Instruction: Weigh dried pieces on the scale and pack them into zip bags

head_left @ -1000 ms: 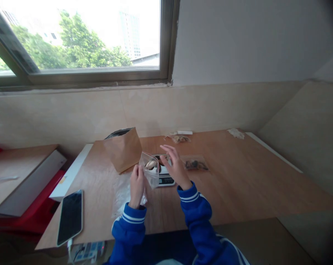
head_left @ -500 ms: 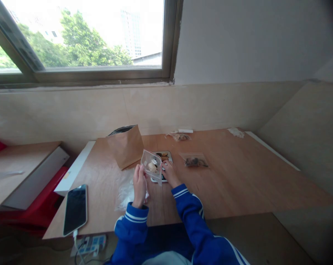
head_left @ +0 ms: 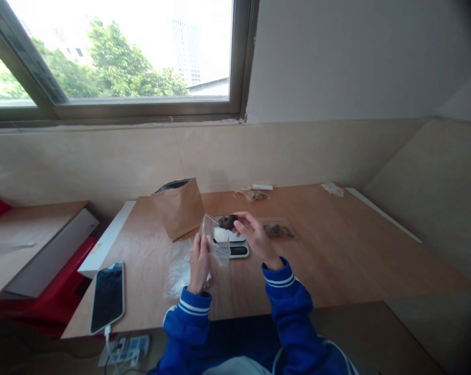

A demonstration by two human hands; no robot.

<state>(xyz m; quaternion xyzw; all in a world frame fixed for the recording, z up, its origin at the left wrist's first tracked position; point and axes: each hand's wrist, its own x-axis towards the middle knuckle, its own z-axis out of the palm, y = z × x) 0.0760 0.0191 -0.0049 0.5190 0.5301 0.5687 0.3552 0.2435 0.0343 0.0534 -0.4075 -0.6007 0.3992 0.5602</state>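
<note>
My left hand [head_left: 198, 260] is closed on the edge of a clear zip-lock bag [head_left: 220, 254], which is tilted, with some pale pieces low inside it. My right hand [head_left: 256, 237] pinches dark brown dried pieces [head_left: 227, 222] that look like dried mushroom, at the bag's open mouth. Beneath and behind them lies a small white digital scale [head_left: 239, 252] with a black display, partly covered by the bag and hand. Under my left wrist, a heap of clear plastic bags [head_left: 176, 273] rests on the table.
A brown paper pouch [head_left: 181, 208] stands open at the back left. Beyond my right hand lies a bag of dark dried pieces [head_left: 276, 229]; another filled bag [head_left: 255, 195] is near the wall. A charging phone [head_left: 108, 297] sits at the table's [head_left: 337, 260] left edge, with a power strip [head_left: 128, 349] below.
My right hand has lifted up and right from the scale, now with dark dried pieces in its fingers. More of the scale's display shows. My left hand keeps the bag in nearly the same place.
</note>
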